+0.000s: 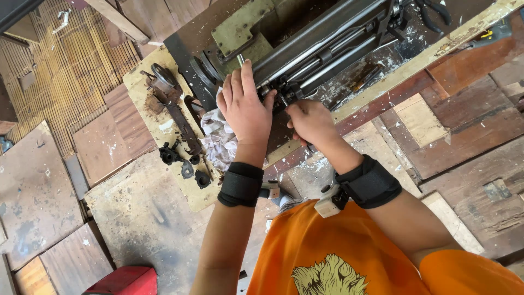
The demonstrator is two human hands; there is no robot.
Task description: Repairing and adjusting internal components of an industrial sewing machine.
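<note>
A sewing machine [327, 43] lies tipped on its side on a worn wooden table [469, 27], its underside rods and shafts showing. My left hand [244, 106] rests flat against the machine's end near the dark handwheel [196, 68], fingers together. My right hand [311, 121] is closed around a thin dark tool, its tip at the mechanism beside the left hand. Both wrists wear black bands. A crumpled white rag [218, 139] lies under my left hand.
Loose dark metal parts [183, 161] and a bracket [177, 117] sit on the table's pale left end. Wooden boards and a bamboo mat [71, 65] cover the floor. A red object [125, 281] lies at the bottom left.
</note>
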